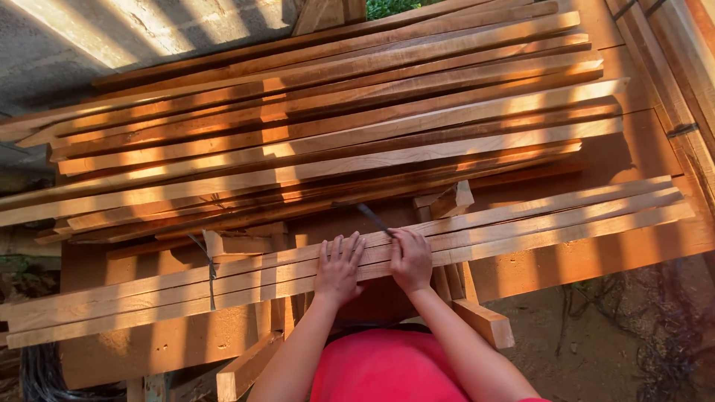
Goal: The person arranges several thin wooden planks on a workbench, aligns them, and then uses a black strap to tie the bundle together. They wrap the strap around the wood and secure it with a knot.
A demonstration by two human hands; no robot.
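The left hand (339, 269) lay flat, fingers spread, on a bundle of long wooden strips (521, 223) that ran across the near part of the wooden tabletop (640, 164). Just beside it, the right hand (410, 259) rested on the same strips, fingers pressed together around a dark pencil-like tool (374, 219). A larger stack of wooden slats (335, 126) lay behind.
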